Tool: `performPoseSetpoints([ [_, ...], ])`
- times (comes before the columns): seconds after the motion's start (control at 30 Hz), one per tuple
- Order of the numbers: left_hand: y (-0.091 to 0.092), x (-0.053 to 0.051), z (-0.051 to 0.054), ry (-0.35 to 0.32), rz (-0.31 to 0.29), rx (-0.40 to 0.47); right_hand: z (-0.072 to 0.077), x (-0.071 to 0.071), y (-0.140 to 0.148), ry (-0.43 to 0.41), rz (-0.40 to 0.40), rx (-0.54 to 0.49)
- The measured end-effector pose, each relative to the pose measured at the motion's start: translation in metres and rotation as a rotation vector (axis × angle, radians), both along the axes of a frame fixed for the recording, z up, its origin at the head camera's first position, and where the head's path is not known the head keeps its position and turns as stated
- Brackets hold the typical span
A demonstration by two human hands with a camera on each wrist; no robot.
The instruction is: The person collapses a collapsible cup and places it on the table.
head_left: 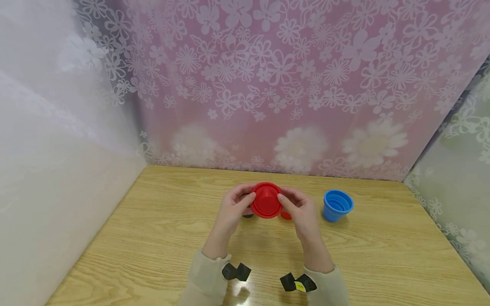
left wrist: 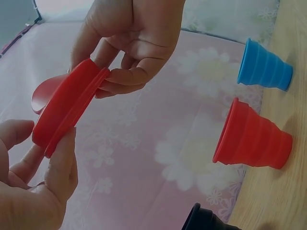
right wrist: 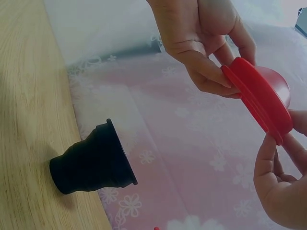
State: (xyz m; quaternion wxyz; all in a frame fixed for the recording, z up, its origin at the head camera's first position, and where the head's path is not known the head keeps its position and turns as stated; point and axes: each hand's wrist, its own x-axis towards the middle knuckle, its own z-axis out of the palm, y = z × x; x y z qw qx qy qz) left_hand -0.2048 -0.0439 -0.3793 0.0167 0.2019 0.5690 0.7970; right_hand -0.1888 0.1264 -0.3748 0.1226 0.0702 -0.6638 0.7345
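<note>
Above the table, both hands hold a red collapsible cup [head_left: 266, 200] between them, its rings partly folded and its middle bulging out on one side in the left wrist view. The left hand [head_left: 232, 209] pinches its left edge with thumb and fingers. On the opposite edge, the right hand [head_left: 303, 212] grips it the same way. Behind the hands stand a black cup [right wrist: 93, 160] and another red cup [left wrist: 254, 136], both extended and mostly hidden in the head view. A blue extended cup [head_left: 337, 205] stands upright to the right of the right hand.
The wooden table [head_left: 160, 221] reaches a pink floral curtain [head_left: 245, 85] at the back. A pale curtain hangs on the left and a floral one on the right. Black devices are strapped at both wrists.
</note>
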Motion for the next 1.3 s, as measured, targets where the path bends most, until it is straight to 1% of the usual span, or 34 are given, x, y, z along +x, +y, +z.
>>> performPoseSetpoints([
  [0.2, 0.003, 0.0, -0.001, -0.018, 0.007, -0.084, -0.002, -0.001, -0.001, 0.006, 0.037, 0.058],
  [0.4, 0.005, 0.001, -0.002, -0.015, 0.057, -0.16, -0.004, -0.001, -0.003, 0.012, 0.047, 0.069],
  [0.63, 0.005, 0.001, -0.002, -0.011, 0.069, -0.171, -0.004, 0.0, -0.004, 0.005, 0.047, 0.065],
  [0.83, 0.004, 0.001, -0.001, -0.004, 0.079, -0.19, -0.005, 0.0, -0.005, 0.03, 0.022, 0.067],
  [0.9, 0.004, 0.002, 0.0, -0.007, 0.081, -0.202, -0.004, 0.0, -0.005, 0.047, 0.012, 0.068],
  [1.0, 0.003, 0.006, 0.008, -0.006, 0.095, -0.238, -0.004, 0.001, -0.006, 0.076, -0.01, 0.083],
  [1.07, 0.003, 0.007, 0.008, 0.006, 0.112, -0.259, 0.0, 0.003, -0.008, 0.08, -0.03, 0.108],
  [1.17, 0.003, 0.011, 0.014, 0.024, 0.146, -0.305, -0.001, 0.003, -0.008, 0.083, -0.056, 0.138],
  [1.23, 0.004, 0.013, 0.016, 0.051, 0.17, -0.328, -0.002, 0.002, -0.009, 0.083, -0.07, 0.159],
  [1.3, 0.004, 0.018, 0.023, 0.07, 0.193, -0.358, -0.007, -0.001, -0.007, 0.094, -0.075, 0.163],
])
